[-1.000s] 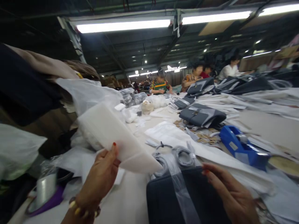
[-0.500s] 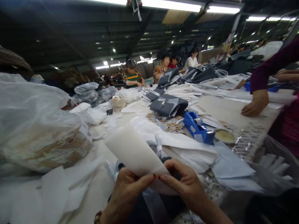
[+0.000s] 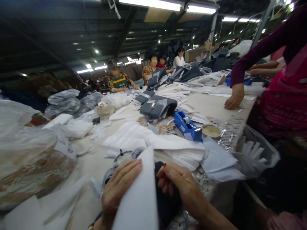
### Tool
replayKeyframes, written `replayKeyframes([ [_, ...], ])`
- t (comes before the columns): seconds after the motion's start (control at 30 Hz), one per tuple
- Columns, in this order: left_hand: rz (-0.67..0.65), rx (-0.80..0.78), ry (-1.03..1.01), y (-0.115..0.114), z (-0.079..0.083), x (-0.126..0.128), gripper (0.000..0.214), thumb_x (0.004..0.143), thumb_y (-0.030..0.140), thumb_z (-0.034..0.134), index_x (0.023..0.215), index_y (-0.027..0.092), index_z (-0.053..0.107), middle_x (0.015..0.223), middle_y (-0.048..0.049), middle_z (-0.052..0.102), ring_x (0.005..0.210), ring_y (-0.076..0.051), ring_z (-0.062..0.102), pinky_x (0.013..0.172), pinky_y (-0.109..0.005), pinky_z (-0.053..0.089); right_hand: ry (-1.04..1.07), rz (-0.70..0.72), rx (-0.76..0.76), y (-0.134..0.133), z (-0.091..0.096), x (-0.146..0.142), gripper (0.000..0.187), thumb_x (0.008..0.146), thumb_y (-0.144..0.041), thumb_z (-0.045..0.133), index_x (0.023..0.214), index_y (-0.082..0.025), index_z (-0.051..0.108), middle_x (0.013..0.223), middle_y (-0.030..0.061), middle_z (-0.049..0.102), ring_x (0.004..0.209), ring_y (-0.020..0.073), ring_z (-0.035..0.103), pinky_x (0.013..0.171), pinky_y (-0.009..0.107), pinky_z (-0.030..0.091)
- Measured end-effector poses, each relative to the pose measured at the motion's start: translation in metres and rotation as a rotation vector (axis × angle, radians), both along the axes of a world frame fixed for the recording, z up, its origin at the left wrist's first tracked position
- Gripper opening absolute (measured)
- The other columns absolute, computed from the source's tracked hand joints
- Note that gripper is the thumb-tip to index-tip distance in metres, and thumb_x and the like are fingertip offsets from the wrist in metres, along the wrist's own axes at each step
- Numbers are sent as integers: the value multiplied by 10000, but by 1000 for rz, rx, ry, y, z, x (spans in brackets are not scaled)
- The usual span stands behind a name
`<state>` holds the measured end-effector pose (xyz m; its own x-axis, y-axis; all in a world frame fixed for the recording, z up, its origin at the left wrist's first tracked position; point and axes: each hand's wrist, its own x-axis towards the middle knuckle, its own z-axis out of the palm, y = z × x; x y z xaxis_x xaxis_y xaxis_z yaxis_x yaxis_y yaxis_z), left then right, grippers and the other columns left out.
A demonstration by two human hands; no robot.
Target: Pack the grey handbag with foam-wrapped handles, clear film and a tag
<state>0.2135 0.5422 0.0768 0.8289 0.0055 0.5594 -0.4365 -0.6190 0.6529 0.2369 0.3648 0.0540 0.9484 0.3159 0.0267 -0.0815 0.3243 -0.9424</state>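
Up front at a crowded counter (image 3: 216,107), a white sheet (image 3: 141,198) is held against a dark bag (image 3: 168,209) at the near edge. The left hand (image 3: 120,188) is closed on the sheet's left side, its fingers spread across the face. The right hand (image 3: 178,190) is curled at the sheet's right edge, its fingertips set against the bag; whether the sheet is pinched there cannot be told. A grey coiled strap (image 3: 120,156) is seen just beyond the sheet's tip.

The step in hand is judged to be the laying of the sheet over the bag, with the covering only begun and most of the bag's right side bare. A steady hold on both edges, and room kept clear of the strap, would be called for by any further wrapping.

Further along, a blue tape dispenser (image 3: 187,126) and a grey handbag (image 3: 157,107) are set among white wrappings. A co-worker's hand (image 3: 233,99) is rested on the far side.
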Motion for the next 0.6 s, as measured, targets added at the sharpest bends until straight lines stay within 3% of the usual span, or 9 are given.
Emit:
replayKeyframes([
  [0.07, -167, 290, -235, -2, -4, 10, 317, 917, 180, 447, 1172, 275, 610, 1198, -32, 625, 1174, -230, 517, 1021, -402, 412, 174, 182, 248, 2, 2, 2, 427, 833, -542, 520, 798, -126, 609, 647, 25, 593, 537, 111, 531, 511, 214, 395],
  [0.13, -318, 576, -412, -4, -9, 21, 404, 928, 103, 379, 1298, 217, 491, 1277, -87, 563, 1247, -242, 443, 1023, -410, 408, 260, 235, 401, 0, -1, 6, 341, 754, -435, 659, 900, -130, 611, 715, 21, 627, 591, 122, 577, 609, 247, 452],
  [0.23, -260, 732, -434, 1, -15, 39, 512, 892, 50, 414, 1383, 180, 352, 1377, -142, 441, 1319, -272, 339, 1046, -438, 385, 271, 80, 332, -16, -11, 18, 427, 663, -352, 746, 1003, -148, 590, 790, 26, 660, 638, 148, 612, 623, 267, 483],
  [0.33, -203, 784, -261, 7, -14, 52, 616, 833, 54, 502, 1400, 168, 290, 1399, -152, 407, 1348, -272, 283, 1055, -443, 380, 231, -250, 105, -41, -21, 32, 618, 646, -410, 755, 1159, -180, 500, 779, 14, 662, 601, 166, 610, 529, 265, 485],
  [0.43, -434, 922, 95, 0, -8, 61, 707, 705, 102, 647, 1349, 166, 363, 1399, -134, 423, 1339, -295, 298, 1040, -453, 397, 210, -318, 29, -59, -27, 41, 859, 669, -428, 733, 1365, -251, 262, 804, 3, 657, 574, 173, 610, 492, 279, 494],
  [0.53, -603, 1010, 412, -26, 1, 76, 790, 562, 101, 740, 1289, 173, 441, 1334, -125, 499, 1236, -291, 445, 1064, -459, 346, 106, -308, -3, -67, -34, 44, 765, 759, -417, 656, 1389, -280, 245, 977, 44, 635, 681, 166, 629, 546, 278, 525],
  [0.6, -689, 1057, 584, -47, 7, 92, 666, 554, 87, 738, 1183, 179, 539, 1174, -92, 614, 1088, -256, 559, 1060, -438, 336, -45, -348, -115, -72, -40, 47, 571, 817, -368, 599, 1336, -290, 374, 1082, 54, 594, 771, 154, 624, 590, 252, 528],
])
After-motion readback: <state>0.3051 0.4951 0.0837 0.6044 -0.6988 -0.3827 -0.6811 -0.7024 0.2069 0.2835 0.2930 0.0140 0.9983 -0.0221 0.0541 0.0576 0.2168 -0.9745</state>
